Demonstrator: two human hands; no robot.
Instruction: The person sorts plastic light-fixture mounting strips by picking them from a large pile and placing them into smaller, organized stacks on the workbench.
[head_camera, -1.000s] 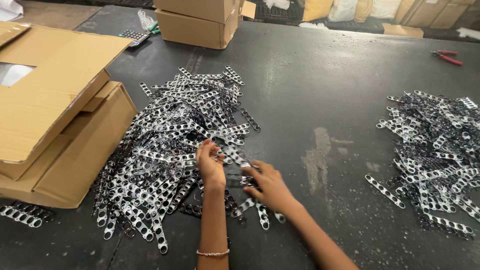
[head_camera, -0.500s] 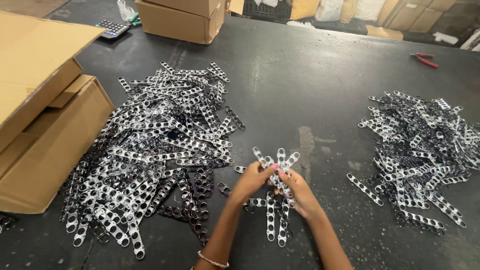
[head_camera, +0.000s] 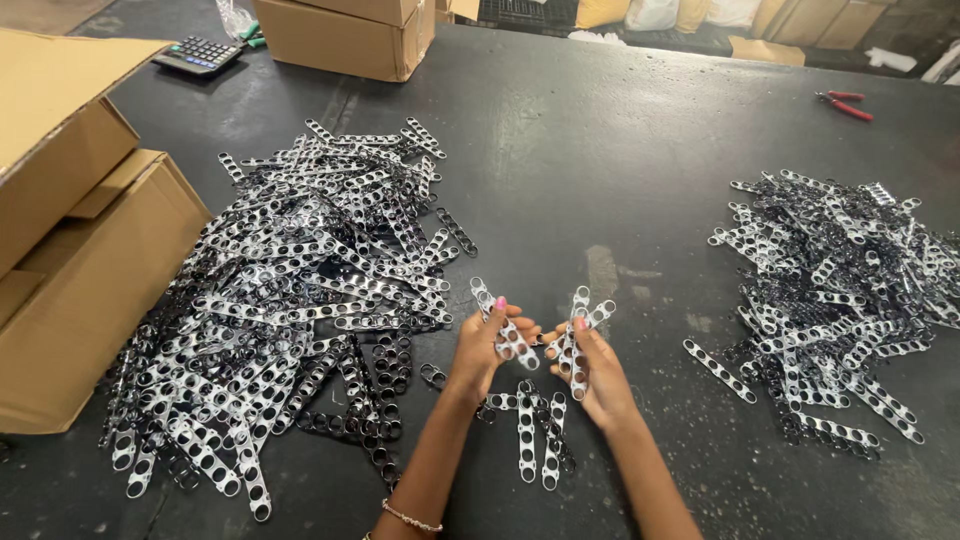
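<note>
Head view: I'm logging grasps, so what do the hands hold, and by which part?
Left hand pinches a perforated metal strip near its middle; right hand grips a fanned bunch of strips near their lower ends.

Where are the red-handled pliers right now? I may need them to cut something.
In the head view, the red-handled pliers lie on the dark table at the far right, beyond the right-hand pile of perforated metal strips and well away from both hands.
</note>
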